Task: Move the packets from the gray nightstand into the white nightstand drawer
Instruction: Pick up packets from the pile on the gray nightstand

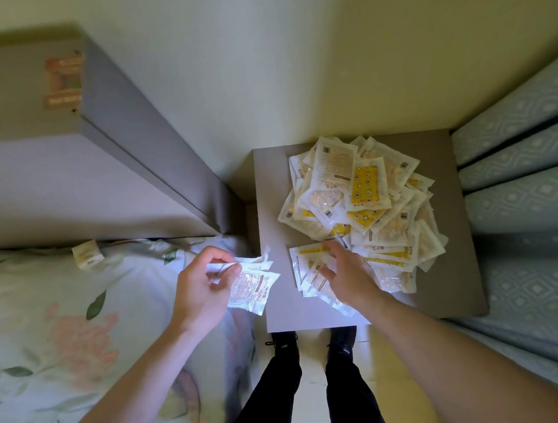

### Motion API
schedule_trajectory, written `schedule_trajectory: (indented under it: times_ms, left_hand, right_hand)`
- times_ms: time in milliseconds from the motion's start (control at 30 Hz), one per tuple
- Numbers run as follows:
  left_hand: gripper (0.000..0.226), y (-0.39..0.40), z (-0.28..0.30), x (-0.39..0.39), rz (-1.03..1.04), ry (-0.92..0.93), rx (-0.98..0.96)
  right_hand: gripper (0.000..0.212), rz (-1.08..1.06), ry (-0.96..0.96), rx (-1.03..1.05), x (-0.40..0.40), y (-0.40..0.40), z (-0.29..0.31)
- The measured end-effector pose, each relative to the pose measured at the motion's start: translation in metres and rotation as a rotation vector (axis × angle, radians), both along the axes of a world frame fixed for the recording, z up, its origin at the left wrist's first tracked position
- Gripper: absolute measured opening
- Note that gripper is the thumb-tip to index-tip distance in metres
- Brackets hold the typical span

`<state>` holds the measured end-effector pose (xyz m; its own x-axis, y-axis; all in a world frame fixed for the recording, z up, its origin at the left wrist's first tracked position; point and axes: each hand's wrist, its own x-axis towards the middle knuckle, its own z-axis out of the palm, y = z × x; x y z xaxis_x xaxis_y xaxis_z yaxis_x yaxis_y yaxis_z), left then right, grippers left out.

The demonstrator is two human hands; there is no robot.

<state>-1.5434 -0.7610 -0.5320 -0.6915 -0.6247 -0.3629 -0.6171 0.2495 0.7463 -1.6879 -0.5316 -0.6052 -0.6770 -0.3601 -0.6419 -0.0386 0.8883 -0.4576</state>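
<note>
A heap of clear and yellow packets [361, 194] covers the top of the gray nightstand [445, 267]. My left hand [201, 286] is off the nightstand's left edge, over the bed, pinching a few clear packets [252, 282] between thumb and fingers. My right hand [345, 272] lies on the near edge of the heap, fingers spread and pressing on several packets [309, 268] at the front of the nightstand. Whether it grips any of them I cannot tell. No white nightstand or drawer is in view.
A bed with a floral cover [66, 319] fills the left, with one stray packet [87, 253] near its gray headboard [122, 148]. Blue patterned curtains [522, 198] hang on the right. My legs and black shoes [310, 342] stand before the nightstand.
</note>
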Motion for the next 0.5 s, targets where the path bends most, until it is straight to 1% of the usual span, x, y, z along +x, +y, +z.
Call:
schedule_trajectory:
  times_ms: [133, 233, 300, 367, 433, 467, 500]
  left_hand:
    - [0.019, 0.006, -0.004, -0.001, 0.004, -0.004, 0.012]
    - [0.019, 0.01, -0.003, 0.001, 0.008, 0.001, 0.022]
    - [0.017, 0.011, -0.002, 0.002, 0.013, 0.0, 0.039]
    - [0.016, 0.012, -0.001, 0.004, 0.017, -0.006, 0.045]
    - [0.017, 0.012, 0.003, 0.007, 0.013, -0.002, 0.041]
    - [0.018, 0.012, 0.008, 0.009, 0.008, -0.003, 0.042]
    - [0.018, 0.013, 0.014, 0.011, 0.001, -0.006, 0.045]
  right_hand:
    - [0.033, 0.066, 0.088, 0.062, -0.001, -0.004, -0.002]
    - [0.036, 0.207, 0.15, 0.168, 0.004, -0.004, -0.004]
    - [0.038, 0.233, 0.164, 0.179, 0.007, -0.002, -0.004]
    - [0.032, 0.151, 0.118, 0.151, 0.009, -0.001, 0.003]
    - [0.015, 0.041, 0.077, 0.108, 0.014, 0.003, 0.014]
    - [0.011, -0.01, 0.068, 0.082, 0.017, 0.007, 0.023]
    - [0.015, -0.057, 0.068, 0.065, 0.022, 0.012, 0.032]
